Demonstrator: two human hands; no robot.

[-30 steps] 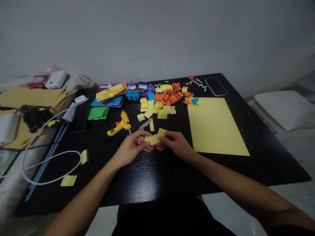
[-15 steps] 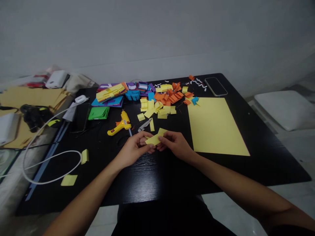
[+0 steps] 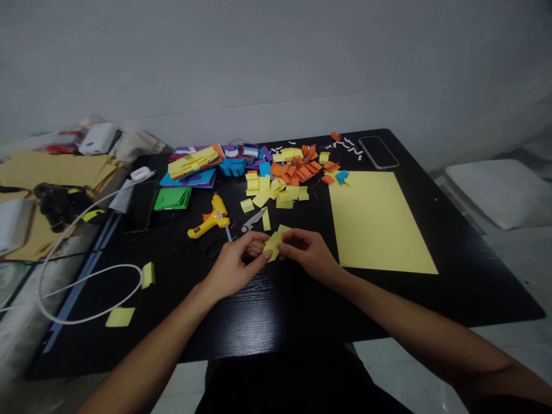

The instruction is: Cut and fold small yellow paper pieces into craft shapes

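Note:
Between my two hands is a small piece of yellow paper (image 3: 272, 246), bent or overlapping so that two parts show. My left hand (image 3: 240, 260) is closed on its left side, thumb in front. The thumb and fingers of my right hand (image 3: 305, 252) pinch its right side. Just beyond lie scissors (image 3: 253, 220), partly hidden behind my left hand, and a yellow paper strip (image 3: 266, 219). A yellow glue gun (image 3: 211, 219) rests to the left. Farther back sits a heap of small folded yellow papers (image 3: 276, 190).
A large yellow sheet (image 3: 382, 221) lies right of my hands. Orange folded papers (image 3: 302, 167), a phone (image 3: 378, 152) and stacked coloured papers (image 3: 194, 164) are at the back. Green paper (image 3: 173, 198), a looped white cable (image 3: 90, 316) and two yellow pieces (image 3: 121, 317) are on the left.
The yellow paper has turned from a slanted strip to a more upright, bent shape between my fingers. My left fingers have curled in more; the other things stay in place.

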